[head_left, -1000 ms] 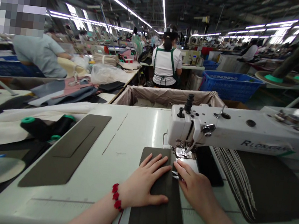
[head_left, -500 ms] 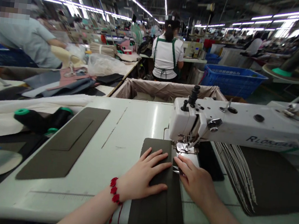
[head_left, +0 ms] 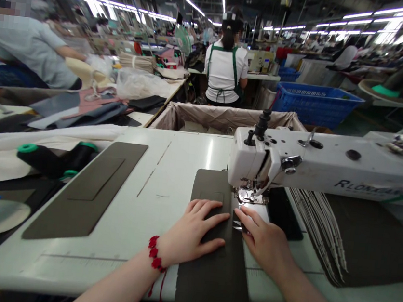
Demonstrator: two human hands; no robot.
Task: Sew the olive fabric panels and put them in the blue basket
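A dark olive fabric panel [head_left: 213,288] lies lengthwise on the table, just left of the sewing machine's needle area [head_left: 250,195]. My left hand [head_left: 195,233] rests flat on it, fingers spread, a red bracelet at the wrist. In my right hand [head_left: 267,243] are small thread snips [head_left: 238,226]; their metal blades poke out under the fingers, and the rest is hidden by the hand. The right fingertips touch the panel's right edge, close in front of the machine's metal plate. Stitched or creased lines show on the panel beyond my left hand.
Another olive panel [head_left: 87,191] lies at the left, beside black thread cones [head_left: 40,159]. Right of the needle, under the machine arm [head_left: 324,160], is a stack of panels [head_left: 369,243]. A cloth-lined bin [head_left: 187,113] stands behind the table; a co-worker [head_left: 225,71] sits beyond.
The panel has slid away from me, so its far edge is nearer the machine and its near edge shows. Both hands stay at almost the same spots.
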